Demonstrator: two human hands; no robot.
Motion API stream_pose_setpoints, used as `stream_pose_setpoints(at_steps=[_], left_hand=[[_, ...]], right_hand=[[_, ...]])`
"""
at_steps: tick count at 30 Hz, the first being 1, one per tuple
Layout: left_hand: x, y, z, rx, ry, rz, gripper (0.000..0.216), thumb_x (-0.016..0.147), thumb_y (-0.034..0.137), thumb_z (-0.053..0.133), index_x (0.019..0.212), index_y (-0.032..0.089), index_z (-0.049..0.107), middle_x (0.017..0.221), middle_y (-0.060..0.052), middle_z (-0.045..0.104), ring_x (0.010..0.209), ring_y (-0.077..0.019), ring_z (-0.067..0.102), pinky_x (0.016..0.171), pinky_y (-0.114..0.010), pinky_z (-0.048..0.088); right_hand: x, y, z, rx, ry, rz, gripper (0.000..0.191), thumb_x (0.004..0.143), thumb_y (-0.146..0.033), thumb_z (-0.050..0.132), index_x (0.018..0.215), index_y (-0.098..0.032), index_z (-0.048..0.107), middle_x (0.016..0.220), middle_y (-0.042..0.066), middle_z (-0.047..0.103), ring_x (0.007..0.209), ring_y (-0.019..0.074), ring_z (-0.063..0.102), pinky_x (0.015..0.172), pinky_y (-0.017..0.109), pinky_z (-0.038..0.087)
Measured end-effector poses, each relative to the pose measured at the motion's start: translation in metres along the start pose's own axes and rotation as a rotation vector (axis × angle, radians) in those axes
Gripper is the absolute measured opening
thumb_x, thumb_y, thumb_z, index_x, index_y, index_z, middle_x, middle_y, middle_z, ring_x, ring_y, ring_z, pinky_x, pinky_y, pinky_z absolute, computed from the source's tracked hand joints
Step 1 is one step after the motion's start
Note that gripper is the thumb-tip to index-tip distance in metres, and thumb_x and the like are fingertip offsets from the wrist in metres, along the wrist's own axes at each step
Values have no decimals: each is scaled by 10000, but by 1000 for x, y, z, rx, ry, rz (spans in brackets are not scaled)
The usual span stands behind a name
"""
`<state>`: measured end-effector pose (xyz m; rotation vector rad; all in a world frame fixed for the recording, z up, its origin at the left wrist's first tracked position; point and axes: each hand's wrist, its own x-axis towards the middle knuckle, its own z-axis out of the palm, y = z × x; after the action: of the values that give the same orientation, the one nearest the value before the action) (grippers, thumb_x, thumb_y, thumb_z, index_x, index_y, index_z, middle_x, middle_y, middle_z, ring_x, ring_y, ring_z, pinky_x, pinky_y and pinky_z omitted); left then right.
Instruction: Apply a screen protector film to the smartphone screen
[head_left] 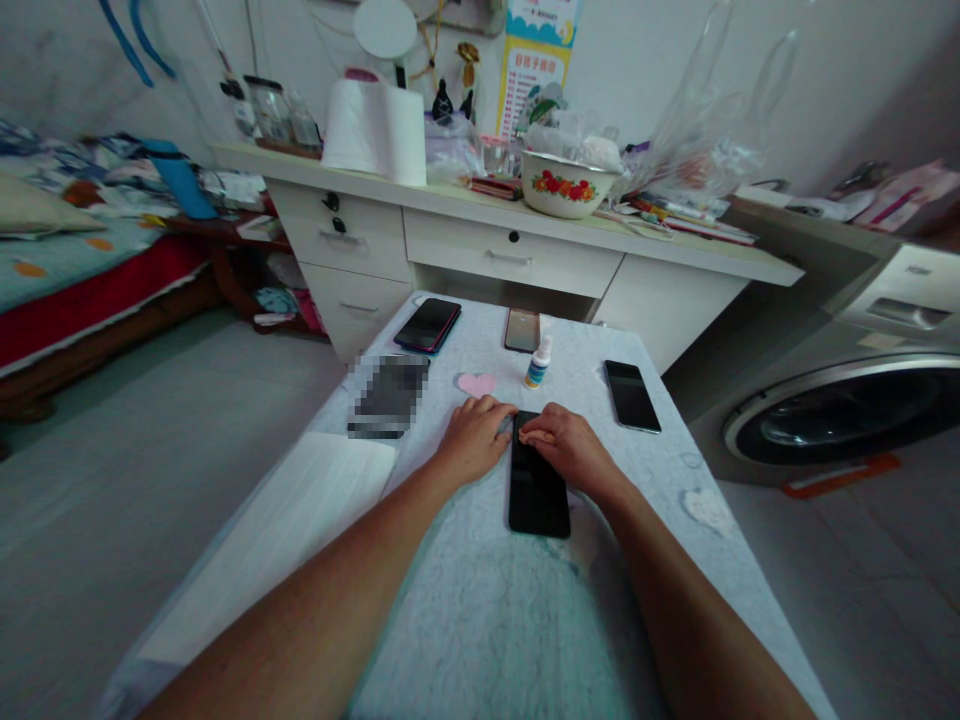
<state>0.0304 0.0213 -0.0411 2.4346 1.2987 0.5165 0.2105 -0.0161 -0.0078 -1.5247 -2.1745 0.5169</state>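
Note:
A black smartphone [538, 495] lies face up on the cloth-covered table in front of me. My left hand [474, 438] holds it at its upper left edge, fingers bent against the side. On the upper part of the screen, my right hand [574, 445] pinches a small peach-coloured wiping pad [537, 437], mostly hidden by the fingers. Just beyond my hands stands a small white spray bottle [538, 362] with a blue label. A pink heart-shaped piece [477, 384] lies to its left.
Other phones lie around: a dark one [429, 325] at the back left, a pixelated device [390, 395] at left, a black one [632, 395] at right. A phone case [522, 329] is at the back. White sheet [300, 520] covers the left edge. A washing machine [840, 340] stands right.

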Motion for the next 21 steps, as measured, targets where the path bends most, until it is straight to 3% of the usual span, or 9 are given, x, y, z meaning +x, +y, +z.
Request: stream_pose_setpoints(at_steps=[6, 14, 17, 21], left_hand=[[0, 0, 2, -14, 14, -2, 385, 854, 258, 528, 1238, 269, 559, 1170, -55, 572, 1118, -250, 490, 951, -391, 393], [-1, 1, -1, -17, 13, -2, 363, 879, 321, 520, 1234, 262, 563, 1172, -55, 575, 1106, -252, 493, 951, -395, 389], [-1, 1, -2, -14, 10, 2, 370, 878, 324, 523, 1241, 259, 560, 1177, -55, 574, 1106, -250, 492, 949, -395, 389], [-1, 1, -1, -7, 1, -8, 372, 873, 317, 530, 1241, 264, 558, 1184, -55, 572, 1107, -249, 494, 954, -395, 386]], right_hand=[[-13, -8, -12, 132, -159, -58, 176, 804, -82, 603, 837, -195, 734, 824, 21, 646, 799, 142, 608, 765, 260, 460], [-26, -20, -23, 380, -488, -25, 149, 761, -78, 612, 803, -176, 715, 860, 7, 618, 706, 102, 629, 676, 218, 496], [-27, -20, -24, 362, -492, -25, 131, 763, -91, 622, 802, -173, 716, 863, 8, 621, 694, 101, 624, 670, 220, 490], [-24, -15, -24, 277, -389, 6, 113, 763, -108, 635, 818, -177, 704, 825, 6, 649, 738, 125, 630, 705, 236, 474]])
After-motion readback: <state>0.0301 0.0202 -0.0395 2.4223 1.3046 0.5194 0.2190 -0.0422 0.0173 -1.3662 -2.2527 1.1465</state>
